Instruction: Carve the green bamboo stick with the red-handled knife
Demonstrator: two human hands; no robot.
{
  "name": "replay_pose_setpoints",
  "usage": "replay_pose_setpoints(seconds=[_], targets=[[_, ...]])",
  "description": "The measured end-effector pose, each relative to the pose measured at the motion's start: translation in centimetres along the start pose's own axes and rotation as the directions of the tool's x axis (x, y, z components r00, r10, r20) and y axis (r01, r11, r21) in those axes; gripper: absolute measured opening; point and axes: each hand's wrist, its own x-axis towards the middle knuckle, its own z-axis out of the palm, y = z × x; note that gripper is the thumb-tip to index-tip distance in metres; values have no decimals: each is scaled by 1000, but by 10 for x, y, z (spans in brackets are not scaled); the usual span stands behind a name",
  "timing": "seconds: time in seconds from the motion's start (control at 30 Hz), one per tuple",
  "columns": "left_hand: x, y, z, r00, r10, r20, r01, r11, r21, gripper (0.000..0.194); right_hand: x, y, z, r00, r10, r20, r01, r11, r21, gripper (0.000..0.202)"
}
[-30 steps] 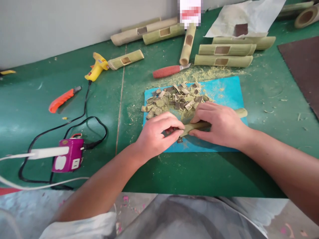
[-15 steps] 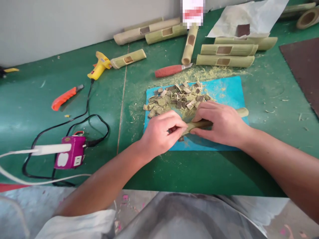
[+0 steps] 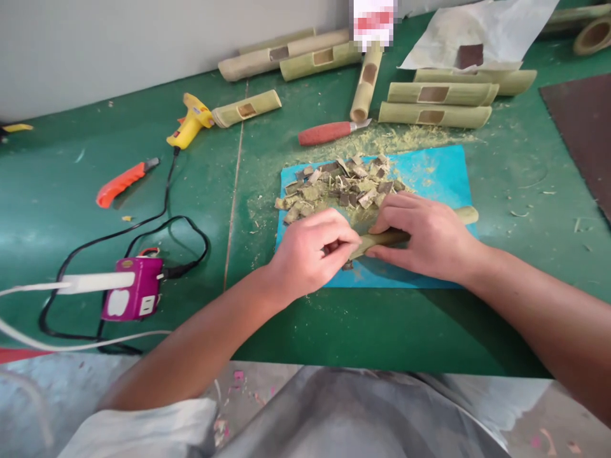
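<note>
A pale green bamboo piece (image 3: 386,238) lies over the blue sheet (image 3: 443,178), partly covered by both hands. My right hand (image 3: 424,235) is wrapped over it, thumb on the near side and fingers on the far side; one end sticks out beyond the hand. At its left end my left hand (image 3: 317,254) is closed, fingertips pinched against the bamboo; whether something small is between them is hidden. Bamboo chips and shavings (image 3: 344,184) are heaped on the sheet just beyond my hands.
Beyond the sheet lie a red-handled knife (image 3: 327,133) and cut bamboo tubes (image 3: 434,115). To the left are a yellow glue gun (image 3: 191,121), an orange cutter (image 3: 124,183), a purple power adapter (image 3: 133,289) and looping cords. A dark mat (image 3: 582,133) is at right.
The view has shifted slightly. Both hands keep nearly the same grip and place on the bamboo; nothing else has visibly moved.
</note>
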Motion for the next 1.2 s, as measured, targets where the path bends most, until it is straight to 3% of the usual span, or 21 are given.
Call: replay_pose_setpoints(seconds=[0.27, 0.43, 0.67, 0.77, 0.87, 1.0, 1.2], targets=[[-1, 1, -4, 996, -33, -82, 30, 999, -34, 8, -1, 0, 0, 1000, -2, 3, 2, 1000, -16, 18], [-3, 5, 0, 999, -21, 29, 23, 996, -87, 6, -2, -1, -1, 1000, -9, -5, 9, 1000, -23, 18], [3, -2, 1, 990, -116, -76, 113, 993, -46, 11, 0, -1, -1, 1000, 9, -3, -9, 999, -32, 16], [2, 0, 1, 998, -70, -11, 68, 993, -100, 9, 0, -1, -2, 1000, 8, 20, -8, 1000, -24, 17], [2, -3, 3, 999, -40, 19, 41, 999, -26, 13, -1, 0, -2, 1000, 8, 16, -7, 1000, -23, 17], [3, -9, -2, 996, -52, -67, 55, 998, 41, 13, -2, 0, 1, 1000, 1, -9, -2, 999, -43, 16], [4, -11, -14, 995, -42, -90, 55, 987, 150, 9, -1, -1, 1, 998, -46, 46, 51, 991, -122, 19]])
